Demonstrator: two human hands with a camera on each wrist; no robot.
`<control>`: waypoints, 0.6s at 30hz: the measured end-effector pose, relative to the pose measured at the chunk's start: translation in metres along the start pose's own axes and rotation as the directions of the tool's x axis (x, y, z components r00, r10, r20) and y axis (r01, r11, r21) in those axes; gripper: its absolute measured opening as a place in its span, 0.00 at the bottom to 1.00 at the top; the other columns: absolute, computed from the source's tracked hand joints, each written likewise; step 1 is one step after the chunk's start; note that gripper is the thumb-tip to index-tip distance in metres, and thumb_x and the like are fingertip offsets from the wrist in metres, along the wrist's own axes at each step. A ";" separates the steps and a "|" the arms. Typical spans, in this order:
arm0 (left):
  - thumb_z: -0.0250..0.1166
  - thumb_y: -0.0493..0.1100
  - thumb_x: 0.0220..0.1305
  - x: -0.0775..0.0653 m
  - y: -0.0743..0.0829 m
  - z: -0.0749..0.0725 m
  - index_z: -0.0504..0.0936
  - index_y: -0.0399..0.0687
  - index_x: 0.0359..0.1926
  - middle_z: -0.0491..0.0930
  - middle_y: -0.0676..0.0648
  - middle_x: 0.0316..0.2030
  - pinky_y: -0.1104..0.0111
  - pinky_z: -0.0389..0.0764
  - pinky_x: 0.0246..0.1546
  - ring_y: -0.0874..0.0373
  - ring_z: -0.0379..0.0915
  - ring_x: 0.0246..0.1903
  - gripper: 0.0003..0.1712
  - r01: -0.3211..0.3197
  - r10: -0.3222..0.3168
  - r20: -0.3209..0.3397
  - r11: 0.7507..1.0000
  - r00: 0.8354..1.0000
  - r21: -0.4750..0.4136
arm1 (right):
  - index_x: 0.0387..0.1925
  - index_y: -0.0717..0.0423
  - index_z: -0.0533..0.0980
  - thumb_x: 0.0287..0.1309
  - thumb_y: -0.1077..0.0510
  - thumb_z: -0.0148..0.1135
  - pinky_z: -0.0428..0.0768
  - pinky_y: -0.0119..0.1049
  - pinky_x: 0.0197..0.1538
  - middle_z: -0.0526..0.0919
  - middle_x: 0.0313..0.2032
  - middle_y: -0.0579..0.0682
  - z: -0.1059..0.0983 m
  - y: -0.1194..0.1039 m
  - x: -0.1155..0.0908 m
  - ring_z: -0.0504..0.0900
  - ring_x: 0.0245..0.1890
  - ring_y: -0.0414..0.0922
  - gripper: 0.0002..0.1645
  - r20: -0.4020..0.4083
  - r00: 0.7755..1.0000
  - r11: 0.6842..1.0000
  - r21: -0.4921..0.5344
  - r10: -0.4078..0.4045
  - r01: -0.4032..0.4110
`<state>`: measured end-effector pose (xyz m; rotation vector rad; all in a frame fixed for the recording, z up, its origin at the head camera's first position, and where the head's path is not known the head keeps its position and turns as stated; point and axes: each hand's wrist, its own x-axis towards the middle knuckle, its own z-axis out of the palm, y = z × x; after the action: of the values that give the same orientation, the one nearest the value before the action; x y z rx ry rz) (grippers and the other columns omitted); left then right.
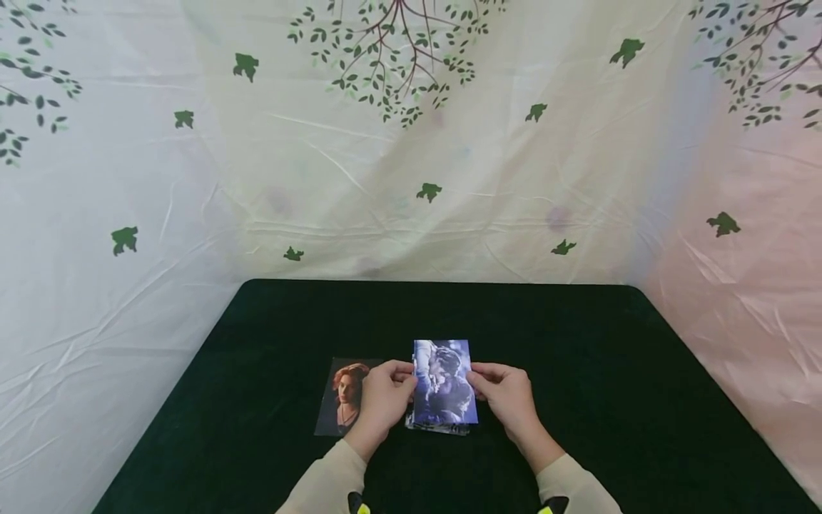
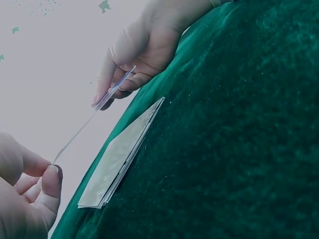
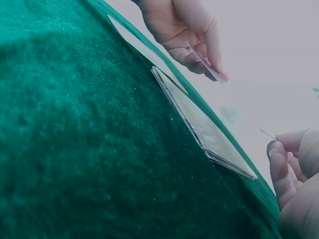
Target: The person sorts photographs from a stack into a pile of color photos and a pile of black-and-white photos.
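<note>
Between my two hands is a blue-and-white photo card (image 1: pixel 443 389), held upright lengthwise in the head view. My left hand (image 1: pixel 383 400) pinches its left edge between thumb and fingers. The opposite edge is pinched the same way by my right hand (image 1: pixel 511 400). Below the held card lies a neat stack of cards (image 2: pixel 122 152), mostly covered by it in the head view; both wrist views show a gap between them. A dark portrait card (image 1: pixel 330 410) rests on the table to the left, partly hidden behind my left hand.
A dark green velvety cloth (image 1: pixel 546 321) covers the table. Pale fabric walls (image 1: pixel 359 164) printed with branches and green birds hang around its back and sides.
</note>
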<state>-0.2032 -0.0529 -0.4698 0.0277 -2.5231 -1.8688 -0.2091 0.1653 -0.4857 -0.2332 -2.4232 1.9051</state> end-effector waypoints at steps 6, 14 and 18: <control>0.64 0.36 0.63 0.000 0.004 -0.003 0.82 0.43 0.43 0.79 0.48 0.30 0.66 0.81 0.28 0.58 0.78 0.25 0.07 0.007 -0.007 -0.009 1.000 1.000 0.000 | 0.42 0.54 0.84 0.55 0.55 0.69 0.82 0.36 0.35 0.85 0.36 0.51 0.001 -0.004 -0.001 0.83 0.31 0.47 0.12 -0.008 1.000 1.000 0.014 0.017 -0.017; 0.64 0.39 0.64 0.000 0.009 -0.010 0.83 0.46 0.42 0.80 0.49 0.30 0.66 0.80 0.29 0.58 0.77 0.26 0.06 0.012 -0.012 -0.032 1.000 0.999 0.014 | 0.43 0.55 0.84 0.56 0.56 0.68 0.82 0.37 0.35 0.85 0.38 0.52 0.001 -0.012 -0.006 0.83 0.32 0.47 0.13 0.022 0.999 0.998 0.053 0.028 -0.029; 0.65 0.39 0.63 -0.001 0.010 -0.014 0.83 0.46 0.42 0.80 0.49 0.30 0.66 0.81 0.30 0.57 0.77 0.27 0.07 0.006 -0.006 -0.035 1.000 0.999 0.018 | 0.44 0.54 0.84 0.57 0.57 0.68 0.82 0.37 0.37 0.85 0.40 0.52 0.001 -0.017 -0.010 0.84 0.34 0.48 0.12 0.050 0.998 0.997 0.066 0.039 -0.042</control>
<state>-0.2019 -0.0634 -0.4565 0.0672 -2.5200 -1.8314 -0.2010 0.1586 -0.4688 -0.2374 -2.3969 2.0285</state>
